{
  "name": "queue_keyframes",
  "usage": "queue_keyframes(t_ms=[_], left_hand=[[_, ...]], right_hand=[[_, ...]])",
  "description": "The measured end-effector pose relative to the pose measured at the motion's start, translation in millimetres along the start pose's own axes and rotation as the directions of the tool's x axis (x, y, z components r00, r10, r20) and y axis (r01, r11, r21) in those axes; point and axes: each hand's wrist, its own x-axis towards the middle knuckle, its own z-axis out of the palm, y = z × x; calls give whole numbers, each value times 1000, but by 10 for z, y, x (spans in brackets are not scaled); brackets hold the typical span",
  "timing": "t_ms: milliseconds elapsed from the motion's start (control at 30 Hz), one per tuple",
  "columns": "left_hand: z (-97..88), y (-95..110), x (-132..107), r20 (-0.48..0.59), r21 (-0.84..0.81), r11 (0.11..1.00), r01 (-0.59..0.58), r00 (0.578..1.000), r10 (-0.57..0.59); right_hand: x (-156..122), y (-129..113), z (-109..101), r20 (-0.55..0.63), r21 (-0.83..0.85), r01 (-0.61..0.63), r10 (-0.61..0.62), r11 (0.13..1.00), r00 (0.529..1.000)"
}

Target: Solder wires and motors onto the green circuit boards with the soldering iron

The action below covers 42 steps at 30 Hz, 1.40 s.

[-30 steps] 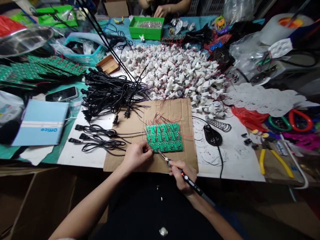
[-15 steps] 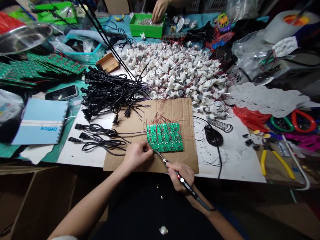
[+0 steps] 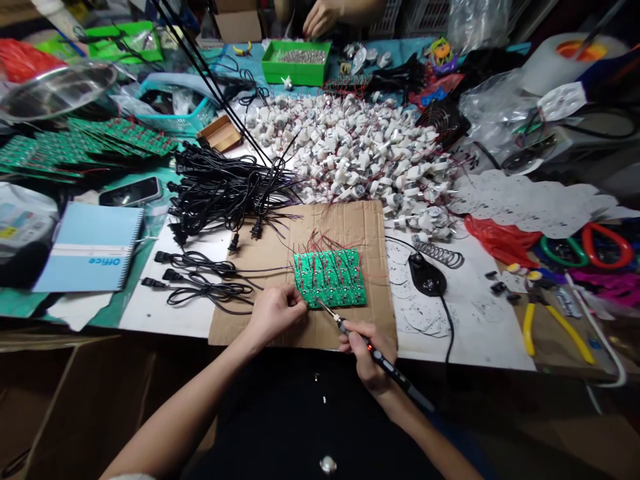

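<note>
A green circuit board panel [image 3: 330, 279] with red and black wires lies on a cardboard sheet [image 3: 270, 247]. My left hand [image 3: 277, 310] is closed in a pinch at its lower left corner. Black power cords [image 3: 207, 291] run from the left toward this hand; one passes behind it, and the fingers hide its end. In my right hand [image 3: 367, 353] is a pen-shaped soldering iron [image 3: 387, 367] with a small red light. Its tip points to the panel's lower edge, close to my left fingertips; whether it touches cannot be made out.
Behind the cardboard lie a pile of black cords [image 3: 225, 183] and a heap of white parts [image 3: 350, 147]. Stacked green boards [image 3: 85, 147] and a notebook [image 3: 90, 247] are left; yellow-handled pliers [image 3: 560, 327] right. A co-worker's hand [image 3: 320, 19] is above a green tray [image 3: 267, 70].
My right hand and the soldering iron have shifted slightly right and down; the tip remains near the panel's lower edge. The co-worker's hand has lifted out of the green tray.
</note>
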Motion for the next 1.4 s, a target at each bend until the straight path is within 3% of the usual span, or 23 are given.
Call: queue_keyframes(t_ms=[333,600,733,833,933,1000,1033,1100,1133,1233,1300,1400], left_hand=[[19,11,-7,2,-12,1000,25,1000,-25],[-7,48,-18,4,29,999,28,1000,-28],[20,25,-87,-8,118,992,-47,999,48],[-72,-7,-59,-40,199,968,-154,986,165],[-413,37,225,-169,259,919,-296,923,345],[-752,135,567,-307,383,857,-344,828,469],[-929,196,765,-359,456,833,-314,791,495],[-1244,314,1162,-460,567,810,-149,759,461],[-1366,360,1342,-486,596,801,-64,765,423],[-1573,426,1724,-400,646,763,27,863,308],[-1608,418,1838,-321,658,753,16,910,262],[-1585,383,1863,-280,681,732,0,924,260]], right_hand=[[5,49,-18,-2,11,-15,15,1000,1000],[9,19,-12,-63,69,-149,153,986,986],[47,3,-51,-92,69,-156,162,985,982],[89,41,-80,-162,51,-157,164,986,973],[114,123,-101,-191,55,-136,144,989,971],[117,181,-110,-183,51,-108,116,993,976],[116,205,-114,-177,43,-101,107,994,978],[115,232,-118,-161,26,-86,89,996,983],[115,234,-118,-154,21,-77,79,997,985],[125,195,-99,-165,21,-58,60,998,984],[133,148,-70,-201,31,-83,87,996,976],[143,87,-24,-229,52,-107,116,993,966]])
